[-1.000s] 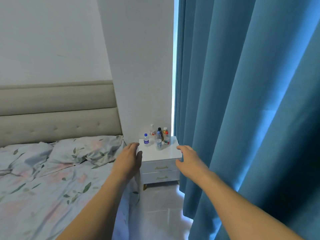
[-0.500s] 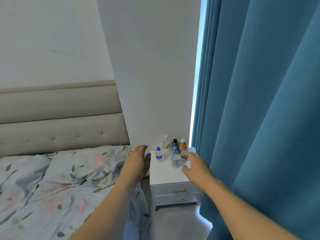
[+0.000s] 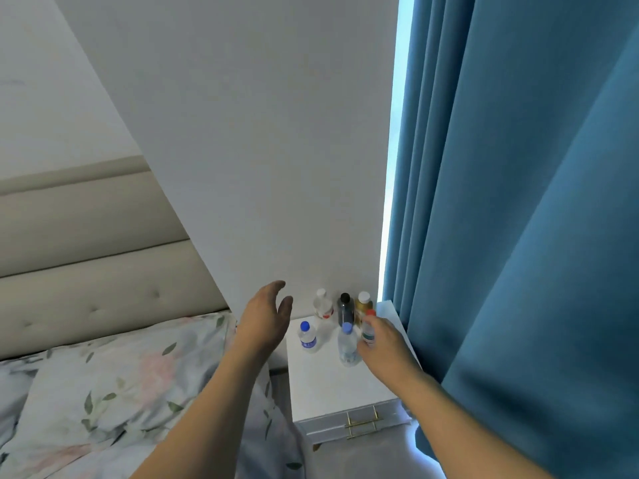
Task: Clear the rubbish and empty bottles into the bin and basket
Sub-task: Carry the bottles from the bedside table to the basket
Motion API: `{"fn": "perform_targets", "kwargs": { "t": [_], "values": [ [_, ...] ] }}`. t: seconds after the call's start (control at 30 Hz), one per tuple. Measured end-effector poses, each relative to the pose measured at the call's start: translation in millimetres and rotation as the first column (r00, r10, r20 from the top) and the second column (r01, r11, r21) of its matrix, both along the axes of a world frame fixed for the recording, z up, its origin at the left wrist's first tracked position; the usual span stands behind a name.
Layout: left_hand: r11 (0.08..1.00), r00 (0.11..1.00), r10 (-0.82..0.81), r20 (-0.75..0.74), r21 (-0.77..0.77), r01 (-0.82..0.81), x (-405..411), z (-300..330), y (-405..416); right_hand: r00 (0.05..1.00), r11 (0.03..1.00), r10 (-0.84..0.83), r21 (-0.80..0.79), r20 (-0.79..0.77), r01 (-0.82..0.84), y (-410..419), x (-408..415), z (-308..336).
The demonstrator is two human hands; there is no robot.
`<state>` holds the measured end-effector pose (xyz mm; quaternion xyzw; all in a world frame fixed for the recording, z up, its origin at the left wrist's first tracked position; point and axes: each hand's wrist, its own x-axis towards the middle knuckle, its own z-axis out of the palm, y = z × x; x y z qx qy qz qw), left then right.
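Several bottles stand at the back of a white nightstand (image 3: 328,385): a small blue-capped one (image 3: 307,337), a clear blue-capped one (image 3: 346,347), a white-capped one with a red label (image 3: 323,304), a dark black-capped one (image 3: 345,311), a brownish white-capped one (image 3: 363,302) and a red-capped one (image 3: 368,331). My right hand (image 3: 385,345) is at the red-capped bottle, thumb and fingers on either side; the grip is unclear. My left hand (image 3: 268,316) hovers open, left of the bottles, above the nightstand's left edge.
A bed with a floral pillow (image 3: 121,375) and a padded headboard (image 3: 86,254) lies to the left. A blue curtain (image 3: 518,236) hangs close on the right, brushing the nightstand. The drawer front has gold handles (image 3: 363,423). No bin or basket is in view.
I have come closer to the nightstand. My right hand moved forward from the nightstand's front edge to the red-capped bottle; my left hand rose beside the bottles.
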<state>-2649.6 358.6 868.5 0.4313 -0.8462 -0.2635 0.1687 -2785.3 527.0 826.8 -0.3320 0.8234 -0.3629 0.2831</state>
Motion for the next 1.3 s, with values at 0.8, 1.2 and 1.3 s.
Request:
{"fn": "perform_targets", "kwargs": {
  "t": [0.8,1.2,1.3],
  "values": [
    [0.942,0.838,-0.328,0.436,0.09,0.322,-193.1,-302.6,-212.6,0.993,0.855,0.043,0.518,-0.114,0.022,-193.8,-96.1,-245.5],
    [0.995,0.977,0.072,-0.199,0.076,-0.058,-88.9,-53.2,-174.9,0.976,0.957,-0.105,0.248,-0.192,0.152,-206.8,-81.9,-24.2],
    [0.98,0.945,0.198,-0.262,0.073,-0.185,-55.8,-11.8,-161.1,0.972,0.983,-0.014,0.173,-0.233,0.056,-216.2,-67.6,15.5]
  ]
}}
